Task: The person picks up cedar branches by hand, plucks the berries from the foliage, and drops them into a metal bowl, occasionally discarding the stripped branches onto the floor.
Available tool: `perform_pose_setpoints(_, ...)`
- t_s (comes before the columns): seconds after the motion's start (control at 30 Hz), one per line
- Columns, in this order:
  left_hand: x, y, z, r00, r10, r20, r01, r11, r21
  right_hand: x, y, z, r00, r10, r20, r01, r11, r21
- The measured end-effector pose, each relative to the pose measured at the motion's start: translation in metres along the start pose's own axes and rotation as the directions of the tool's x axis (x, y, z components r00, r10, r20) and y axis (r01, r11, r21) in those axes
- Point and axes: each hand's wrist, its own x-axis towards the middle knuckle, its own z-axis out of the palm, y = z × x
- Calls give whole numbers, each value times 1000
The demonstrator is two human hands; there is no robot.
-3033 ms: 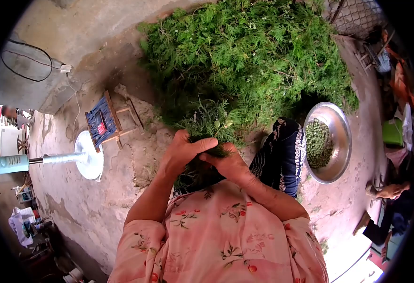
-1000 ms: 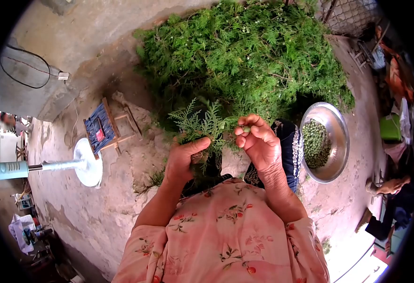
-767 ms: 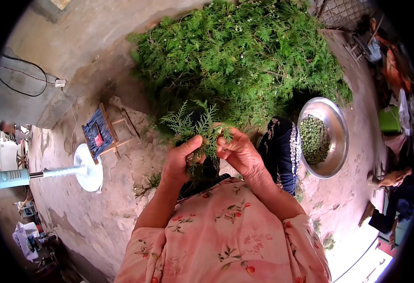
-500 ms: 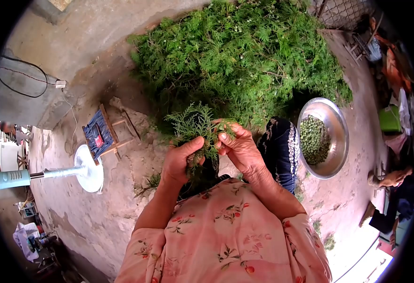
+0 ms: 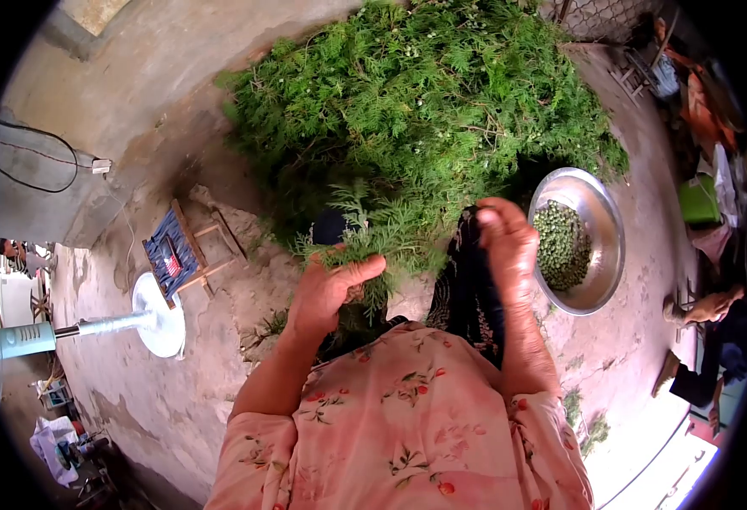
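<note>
Moved: the right hand (image 5: 507,246) has left the sprig, where it sat half a second ago, and is now raised out to the right, just beside the bowl's near rim.
Left hand: the left hand (image 5: 329,287) has its fingers clenched round the stem end of the sprig (image 5: 379,236), thumb laid across the top.
Right fingers: curled tight together; whether they hold anything cannot be told.
Sprig: in front of the chest, its tips against the near edge of the pile of green branches (image 5: 424,102).
Edges: the pile fills the ground ahead and reaches back towards the concrete wall (image 5: 135,76); its right edge overhangs the bowl.
Open room: bare earth lies to the left, between the left hand and the folding stool (image 5: 173,253), with the fan base (image 5: 159,304) just beyond.
Bowl: the metal bowl (image 5: 607,251) stands on the ground at the right, partly filled with small round green seeds (image 5: 560,245); bare metal shows along its right side.
</note>
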Motion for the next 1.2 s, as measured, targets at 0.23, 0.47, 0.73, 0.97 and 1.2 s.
perform_pose_setpoints(0.23,24,42,32,992,27,125,-1,978,-208,25,144,-119,776,625,-88,-252,435,865)
perform_pose_setpoints(0.47,70,40,41,986,28,166,48,899,-436,-5,220,-232,941,-163,-297,-175,517,-838)
perform_pose_setpoints(0.73,69,60,74,985,103,142,-48,937,-345,-7,2,-63,954,263,144,-294,912,285)
perform_pose_setpoints(0.97,58,62,91,901,248,357,-295,952,85,-25,2,50,960,112,258,-174,957,232)
perform_pose_setpoints(1.2,52,45,56,889,402,217,-397,915,-70,-15,15,32,723,433,538,-674,270,688)
